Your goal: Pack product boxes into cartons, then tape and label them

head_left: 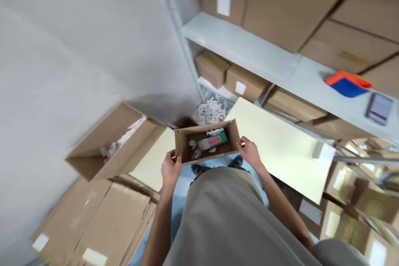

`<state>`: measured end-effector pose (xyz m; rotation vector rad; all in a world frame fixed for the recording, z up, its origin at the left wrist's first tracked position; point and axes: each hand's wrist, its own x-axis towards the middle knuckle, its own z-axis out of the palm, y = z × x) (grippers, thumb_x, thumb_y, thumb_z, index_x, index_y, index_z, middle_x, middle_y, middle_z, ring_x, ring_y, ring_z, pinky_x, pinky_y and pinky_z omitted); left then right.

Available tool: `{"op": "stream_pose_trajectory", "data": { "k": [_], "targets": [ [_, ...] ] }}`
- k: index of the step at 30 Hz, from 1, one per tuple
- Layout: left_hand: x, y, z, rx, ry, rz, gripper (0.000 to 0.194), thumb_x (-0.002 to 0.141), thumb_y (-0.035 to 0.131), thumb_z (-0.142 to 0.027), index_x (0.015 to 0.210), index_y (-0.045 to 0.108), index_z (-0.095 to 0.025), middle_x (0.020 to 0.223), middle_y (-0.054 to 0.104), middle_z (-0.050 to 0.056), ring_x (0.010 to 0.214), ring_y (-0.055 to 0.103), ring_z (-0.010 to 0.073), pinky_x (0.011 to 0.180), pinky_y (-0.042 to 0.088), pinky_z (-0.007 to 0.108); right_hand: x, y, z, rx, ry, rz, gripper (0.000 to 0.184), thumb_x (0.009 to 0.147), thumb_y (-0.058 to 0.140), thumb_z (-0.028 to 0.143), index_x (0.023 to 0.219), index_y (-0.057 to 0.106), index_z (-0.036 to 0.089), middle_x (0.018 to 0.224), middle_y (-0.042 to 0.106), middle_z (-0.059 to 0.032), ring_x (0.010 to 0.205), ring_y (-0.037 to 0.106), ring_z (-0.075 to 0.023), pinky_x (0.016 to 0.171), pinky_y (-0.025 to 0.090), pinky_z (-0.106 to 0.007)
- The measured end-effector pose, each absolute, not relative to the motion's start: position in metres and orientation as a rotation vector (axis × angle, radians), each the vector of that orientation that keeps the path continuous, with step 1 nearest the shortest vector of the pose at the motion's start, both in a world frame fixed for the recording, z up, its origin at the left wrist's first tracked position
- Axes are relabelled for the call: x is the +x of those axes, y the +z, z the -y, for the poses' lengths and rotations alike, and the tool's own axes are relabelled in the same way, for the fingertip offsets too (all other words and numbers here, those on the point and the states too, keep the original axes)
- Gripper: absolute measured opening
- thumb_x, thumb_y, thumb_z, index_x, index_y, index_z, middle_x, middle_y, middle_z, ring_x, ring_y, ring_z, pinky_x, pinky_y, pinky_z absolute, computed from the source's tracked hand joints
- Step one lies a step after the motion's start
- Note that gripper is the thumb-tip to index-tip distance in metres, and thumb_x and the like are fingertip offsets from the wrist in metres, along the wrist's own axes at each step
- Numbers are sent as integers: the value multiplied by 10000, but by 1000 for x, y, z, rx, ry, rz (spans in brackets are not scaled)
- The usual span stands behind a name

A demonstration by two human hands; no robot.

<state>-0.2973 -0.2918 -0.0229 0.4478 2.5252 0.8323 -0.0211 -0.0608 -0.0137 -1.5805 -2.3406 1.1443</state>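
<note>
An open cardboard box (206,126) is held up in front of me, tilted so that its inside shows. My left hand (171,169) grips its left end, the thumb over the rim. At the opposite end, my right hand (248,149) has its fingers closed on the right corner. Inside lies a flat green and pink package (212,141), with a few crumpled bits of white paper (195,154) around it. Beyond the box, a bin of shredded white paper (211,110) stands on the floor by the shelving.
A larger open carton (121,156) with white paper inside is at the left, above stacked flattened cardboard (102,216). A pale yellow tabletop (274,141) extends to the right. Shelving (246,41) holds closed boxes, an orange and blue item (348,83) and a phone (379,109).
</note>
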Motion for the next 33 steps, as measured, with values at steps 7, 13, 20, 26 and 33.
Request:
{"op": "stream_pose_trajectory", "data": {
  "k": [7,13,20,26,33],
  "targets": [
    [-172,-25,111,1025,538,-2279,391,1046,574,-329,1356,755,-172,1314,849,182,1241,806,353,1081,616,443,166,2,23,-1961,893,1855,162,1060,586,338,911,570,276,957,844,-76,921,857,-289,742,467,-297],
    [-113,-32,26,1278,532,-2140,375,1049,587,-344,1340,777,-204,1343,843,179,1293,789,365,1115,614,471,237,1,19,-2094,858,1542,191,1066,585,364,896,560,281,890,829,-91,934,855,-321,740,482,-314],
    [-109,-51,-10,1324,568,-1972,432,967,621,-240,1382,736,-196,1399,825,178,1390,754,330,1215,580,493,248,-15,21,-2224,945,1500,124,1097,679,363,1036,668,255,1023,856,-99,984,850,-297,766,516,-320],
    [-106,-49,5,1361,554,-1954,643,949,736,-275,1568,606,-159,1572,711,229,1437,722,371,1259,556,545,248,-8,-33,-2266,661,1584,507,1081,728,491,1497,657,211,1482,709,-197,1067,822,-328,849,605,-413],
    [-102,-32,30,1599,602,-1876,819,914,801,-254,1677,510,-193,1620,659,213,1563,615,396,1331,491,582,244,-12,-127,-2263,650,1647,508,1027,818,448,1460,715,203,1405,735,-207,1178,790,-373,1017,616,-476]
  ]
}}
